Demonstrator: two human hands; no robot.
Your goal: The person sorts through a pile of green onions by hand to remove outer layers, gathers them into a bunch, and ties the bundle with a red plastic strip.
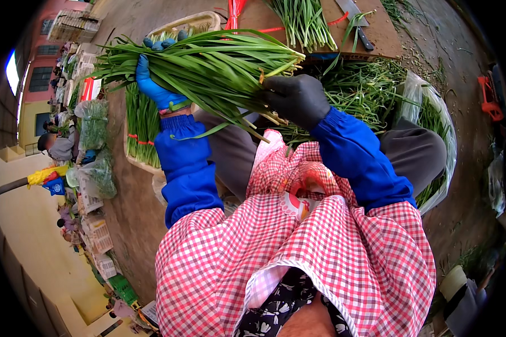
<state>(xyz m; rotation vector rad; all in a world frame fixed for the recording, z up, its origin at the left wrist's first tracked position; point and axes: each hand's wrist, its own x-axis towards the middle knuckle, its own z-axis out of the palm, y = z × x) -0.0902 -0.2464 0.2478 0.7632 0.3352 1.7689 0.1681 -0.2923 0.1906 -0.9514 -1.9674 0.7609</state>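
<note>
A thick bunch of garlic chives (pixel 219 71) lies across my left hand (pixel 158 86), which wears a blue glove. Its fingers curl around the leafy end, so that the tips show above the bunch. At the pale stem ends, my right hand (pixel 299 99) in a black glove has its fingers closed against the stalks. A withered yellow-brown leaf piece (pixel 261 76) shows by those fingers; whether they pinch it is unclear. Some stems and leaves hang down below the bunch, towards my lap.
Ahead, a brown board (pixel 379 29) holds more chives (pixel 305 25), a knife (pixel 362 36) and red ties (pixel 236 12). Loose greens (pixel 358 92) heap beneath it. A plastic bag (pixel 442 126) stands right; a crate (pixel 130 158) with red-tied chives stands left. People work at far left.
</note>
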